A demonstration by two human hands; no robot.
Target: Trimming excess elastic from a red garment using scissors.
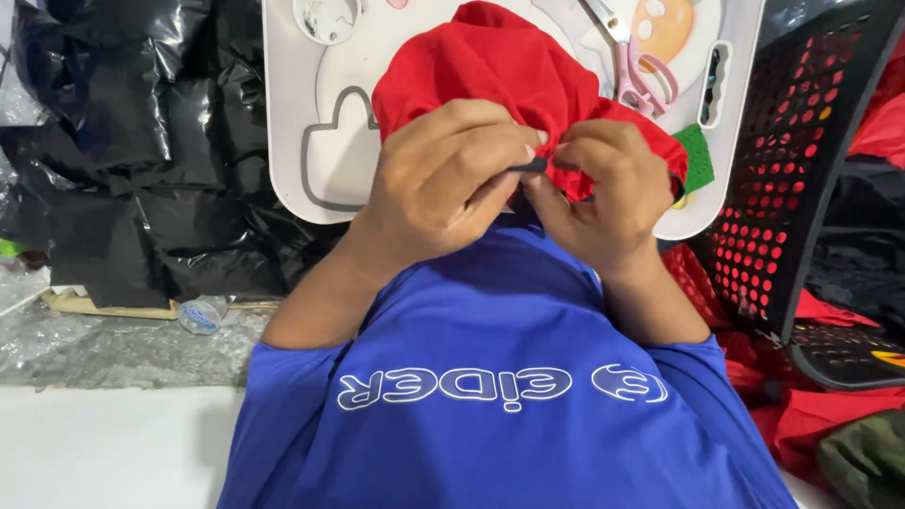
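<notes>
My left hand point(443, 179) and my right hand point(608, 193) meet at the middle of the view, fingertips pinched together on the near edge of a red cloth point(490, 71). A small dark strip point(531, 166) shows between the thumbs; what it is I cannot tell. The red cloth bunches up over a white lap tray point(292, 113) and spreads away from me. Below the hands lies my blue shirt point(500, 377) with white print.
Pink-handled scissors point(632, 61) lie on the tray at the upper right, a green patch point(696, 155) beside the cloth. Black plastic bags point(141, 151) pile up on the left. A black perforated basket point(801, 160) holds red fabric on the right. More red cloth point(820, 405) lies lower right.
</notes>
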